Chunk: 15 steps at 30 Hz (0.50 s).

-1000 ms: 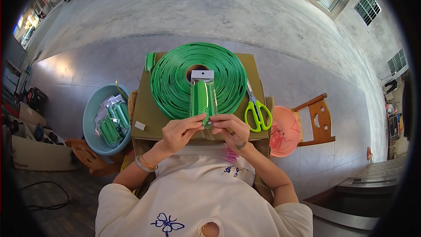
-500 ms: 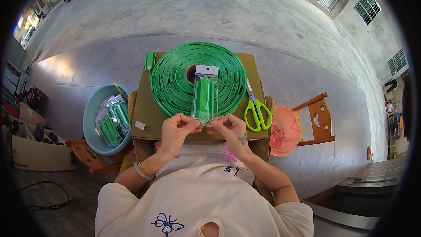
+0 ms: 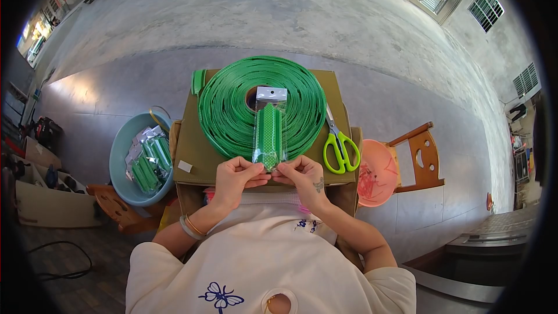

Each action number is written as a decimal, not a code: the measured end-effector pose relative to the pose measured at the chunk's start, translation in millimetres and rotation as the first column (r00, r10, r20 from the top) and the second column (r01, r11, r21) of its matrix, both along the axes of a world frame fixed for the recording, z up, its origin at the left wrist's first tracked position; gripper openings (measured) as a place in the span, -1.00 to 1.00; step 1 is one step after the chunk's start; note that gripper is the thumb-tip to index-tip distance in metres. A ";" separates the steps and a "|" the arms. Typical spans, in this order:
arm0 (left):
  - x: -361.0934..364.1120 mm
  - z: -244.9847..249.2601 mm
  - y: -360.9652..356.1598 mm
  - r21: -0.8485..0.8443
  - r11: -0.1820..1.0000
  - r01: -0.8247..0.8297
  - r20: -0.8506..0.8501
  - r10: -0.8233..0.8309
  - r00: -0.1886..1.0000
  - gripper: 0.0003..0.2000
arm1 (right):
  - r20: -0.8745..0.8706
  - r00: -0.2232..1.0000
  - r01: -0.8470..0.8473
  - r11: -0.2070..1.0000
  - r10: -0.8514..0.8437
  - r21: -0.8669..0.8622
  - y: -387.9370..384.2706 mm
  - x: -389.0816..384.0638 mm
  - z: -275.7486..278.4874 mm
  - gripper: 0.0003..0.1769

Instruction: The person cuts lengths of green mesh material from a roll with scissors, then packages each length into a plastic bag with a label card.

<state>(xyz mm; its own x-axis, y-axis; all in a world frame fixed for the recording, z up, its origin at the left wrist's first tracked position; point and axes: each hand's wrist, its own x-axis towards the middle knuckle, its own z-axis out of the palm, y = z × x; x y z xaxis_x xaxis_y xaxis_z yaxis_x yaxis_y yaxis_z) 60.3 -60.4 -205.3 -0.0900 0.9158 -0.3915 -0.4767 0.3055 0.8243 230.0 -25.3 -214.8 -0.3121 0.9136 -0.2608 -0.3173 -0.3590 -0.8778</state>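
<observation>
A clear plastic packet with folded green dotted ribbon inside and a white hang-hole header lies over a large coil of green ribbon. At the packet's lower end, my left hand pinches one corner between thumb and fingers. The other lower corner is pinched by my right hand. Both hands are closed and close together at the front of the box. Right of the coil rest green-handled scissors, blades pointing away from me. What the fingertips do at the packet's edge is partly hidden.
The coil rests on an olive cardboard box with a small white slip on it. At left, a blue basin holds several similar packets. A pink basin with red scraps sits at right, beside a wooden chair.
Both hands have moved slightly toward me, and the packet's lower end has shifted with them. The pinch on its two lower corners continues.
</observation>
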 end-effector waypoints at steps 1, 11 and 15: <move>0.8 -0.1 -0.2 0.002 1.000 -0.005 0.000 0.005 1.000 -0.91 | -0.002 1.000 0.002 1.000 -0.002 0.000 0.3 0.0 0.7 -0.85; 2.8 -2.3 -2.0 0.010 1.000 -0.013 0.012 0.013 1.000 -0.92 | -0.068 0.996 0.051 0.998 -0.049 0.025 0.9 -2.2 4.6 -0.89; 3.2 -2.4 -1.3 0.007 1.000 -0.027 0.026 0.027 0.999 -0.92 | -0.027 0.999 0.028 0.999 -0.028 0.020 1.4 -1.5 -0.1 -0.93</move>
